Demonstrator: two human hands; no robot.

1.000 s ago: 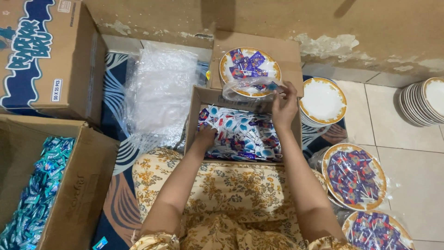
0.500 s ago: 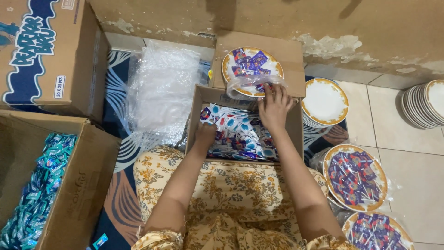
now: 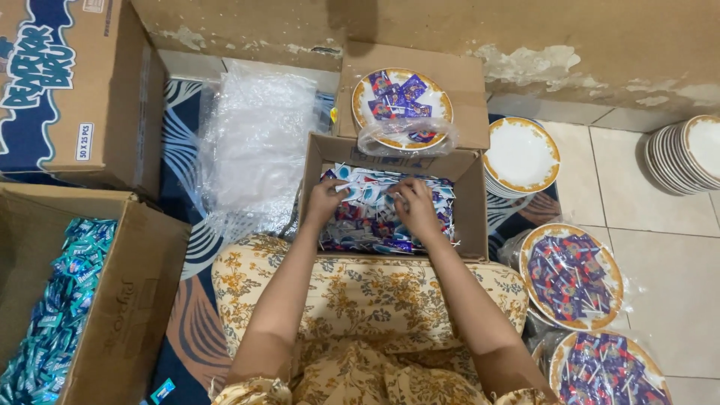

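Since the earlier frames the right hand (image 3: 417,210) has come down from the plate at twelve o'clock and now lies in the open cardboard box (image 3: 469,196) with the left hand (image 3: 324,204), which has shifted a little deeper into the same box. Both hands rest palm-down on the heap of small purple and white sachets (image 3: 379,217) that fills the box, fingers curled into the pile; the left hand appears to pinch a few sachets at its fingertips, while what the right hand grips, if anything, cannot be told. The box sits directly in front of the person, just beyond a floral cushion (image 3: 367,296) at six o'clock. Behind it, at twelve o'clock, a gold-rimmed plate of sachets (image 3: 401,105) lies on the box flap, partly in a clear bag. At one o'clock stands a stack of bare plates (image 3: 521,156), and at two o'clock another stack (image 3: 686,154) (seen at the frame's edge). Two wrapped, filled plates (image 3: 571,274) lie at four o'clock. At ten o'clock clear plastic bags (image 3: 255,146) are piled, and at eight o'clock a carton of teal sachets (image 3: 56,315) stands open.
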